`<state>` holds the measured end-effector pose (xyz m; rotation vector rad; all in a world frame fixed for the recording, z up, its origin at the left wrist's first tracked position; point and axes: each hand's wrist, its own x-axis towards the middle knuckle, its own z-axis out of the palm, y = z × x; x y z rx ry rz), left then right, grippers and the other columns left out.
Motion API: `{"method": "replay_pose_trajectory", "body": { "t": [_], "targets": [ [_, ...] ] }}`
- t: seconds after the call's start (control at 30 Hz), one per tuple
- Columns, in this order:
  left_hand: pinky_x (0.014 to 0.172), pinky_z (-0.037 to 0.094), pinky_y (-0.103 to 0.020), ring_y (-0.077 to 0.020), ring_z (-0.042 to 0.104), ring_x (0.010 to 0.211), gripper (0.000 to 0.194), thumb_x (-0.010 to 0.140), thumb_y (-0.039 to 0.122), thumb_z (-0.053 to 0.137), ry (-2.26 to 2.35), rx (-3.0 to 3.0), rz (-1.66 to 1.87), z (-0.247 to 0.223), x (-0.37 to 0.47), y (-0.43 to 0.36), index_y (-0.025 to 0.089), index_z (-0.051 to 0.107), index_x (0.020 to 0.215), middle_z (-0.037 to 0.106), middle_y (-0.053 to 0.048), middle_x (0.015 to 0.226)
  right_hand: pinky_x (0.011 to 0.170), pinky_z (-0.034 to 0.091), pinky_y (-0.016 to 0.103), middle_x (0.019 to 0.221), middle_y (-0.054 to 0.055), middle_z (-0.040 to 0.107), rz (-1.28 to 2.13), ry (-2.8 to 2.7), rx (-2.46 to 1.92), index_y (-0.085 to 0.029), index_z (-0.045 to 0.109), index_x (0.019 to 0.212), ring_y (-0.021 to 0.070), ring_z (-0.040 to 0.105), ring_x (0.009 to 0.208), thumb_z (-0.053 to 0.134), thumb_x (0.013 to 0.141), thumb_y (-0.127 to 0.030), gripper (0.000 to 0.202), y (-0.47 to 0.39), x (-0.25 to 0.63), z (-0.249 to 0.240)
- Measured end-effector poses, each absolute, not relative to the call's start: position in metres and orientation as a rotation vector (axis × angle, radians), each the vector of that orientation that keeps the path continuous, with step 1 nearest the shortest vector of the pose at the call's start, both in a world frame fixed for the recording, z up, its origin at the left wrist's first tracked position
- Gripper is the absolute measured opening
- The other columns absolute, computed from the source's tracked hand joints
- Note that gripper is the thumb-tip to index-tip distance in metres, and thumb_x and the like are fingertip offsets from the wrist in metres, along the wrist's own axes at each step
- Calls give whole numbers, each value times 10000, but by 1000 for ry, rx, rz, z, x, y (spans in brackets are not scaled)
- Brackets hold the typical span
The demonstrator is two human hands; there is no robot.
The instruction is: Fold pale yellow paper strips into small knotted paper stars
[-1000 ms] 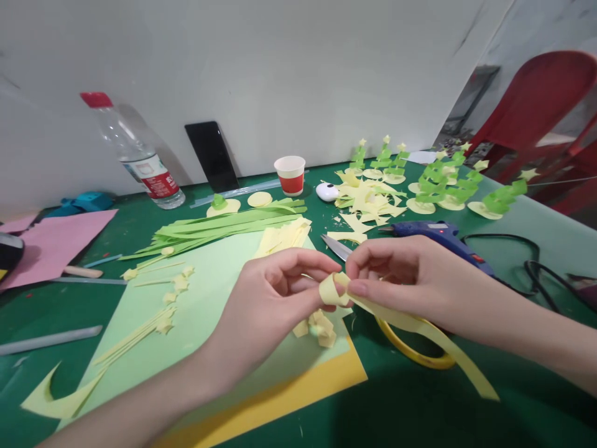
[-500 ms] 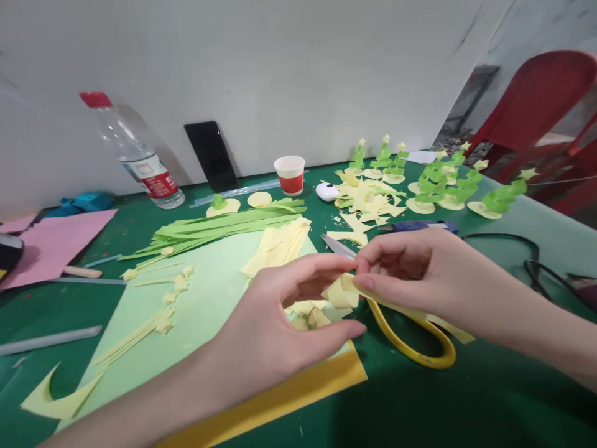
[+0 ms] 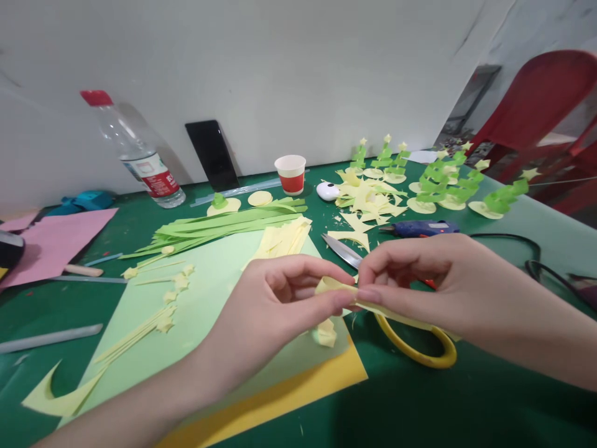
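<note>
A pale yellow paper strip [image 3: 334, 285] is looped between my two hands, its tail running off under the right palm. My left hand [image 3: 280, 298] pinches the loop between thumb and fingers. Fingertips of my right hand [image 3: 415, 280] grip the same strip where the loop closes, almost touching the left thumb. Beneath the hands lie scissors [image 3: 415, 354] with yellow handles, the blades pointing away. A small folded yellow paper piece [image 3: 326, 334] rests on the light green sheet [image 3: 205, 298] below my left hand. Behind that hand is a stack of yellow strips [image 3: 283, 238].
Green strips [image 3: 228, 221] lie across the sheet's far edge. Paper trees with stars [image 3: 433, 183] stand at the back right, near yellow scraps [image 3: 368, 196]. A glue gun [image 3: 420, 228] with a black cord lies right. A cup [image 3: 291, 174], phone [image 3: 212, 155] and bottle [image 3: 144, 168] line the wall.
My left thumb has risen and closed with the fingers on the strip's loop, where the hand was open around it before. My right hand has shifted slightly, still holding the strip.
</note>
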<state>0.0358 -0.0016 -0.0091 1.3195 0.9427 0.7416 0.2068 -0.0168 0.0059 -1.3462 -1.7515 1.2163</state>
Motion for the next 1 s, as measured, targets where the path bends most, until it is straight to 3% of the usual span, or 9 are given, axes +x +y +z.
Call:
{"method": "replay_pose_trajectory", "body": {
  "t": [0.2, 0.33, 0.53, 0.67, 0.87, 1.0],
  "targets": [
    [558, 509, -103, -71, 654, 580, 81, 739, 130, 672, 878, 1267, 701, -10, 34, 1, 188, 693, 688, 700, 43, 605, 329, 161, 212, 439, -45, 401, 1246, -1799, -1371, -197, 567, 545, 68, 278, 388, 660, 678, -350, 223, -15, 209, 5],
    [574, 520, -91, -65, 673, 596, 100, 752, 118, 664, 831, 1202, 714, -12, 31, 1, 191, 682, 686, 700, 62, 605, 354, 230, 209, 498, -22, 458, 1255, -1843, -1350, -201, 551, 566, 84, 334, 423, 609, 690, -270, 153, -14, 212, 7],
    [552, 517, -93, -68, 675, 577, 82, 742, 143, 678, 834, 1167, 727, -12, 30, 4, 191, 682, 677, 682, 70, 593, 334, 218, 188, 481, -47, 374, 1210, -1965, -1336, -208, 468, 549, 75, 297, 413, 507, 681, -152, 148, -12, 220, 7],
    [541, 515, -86, -59, 667, 551, 99, 758, 145, 663, 819, 1174, 702, -13, 30, 4, 193, 686, 674, 681, 72, 582, 330, 203, 189, 502, -47, 372, 1230, -2017, -1340, -204, 452, 567, 70, 281, 409, 492, 725, -179, 165, -13, 222, 8],
    [544, 538, -98, -71, 676, 588, 108, 769, 130, 649, 808, 1170, 653, -12, 32, -1, 189, 686, 685, 684, 68, 604, 355, 242, 192, 520, -37, 420, 1258, -2047, -1319, -206, 546, 646, 80, 344, 442, 497, 808, -316, 203, -17, 214, 6],
    [546, 539, -96, -76, 684, 615, 78, 791, 161, 637, 776, 1140, 651, -14, 35, -1, 192, 673, 730, 689, 67, 636, 354, 237, 188, 518, -42, 425, 1220, -1999, -1292, -198, 523, 622, 73, 340, 435, 472, 825, -277, 224, -20, 210, 0]
  ]
}}
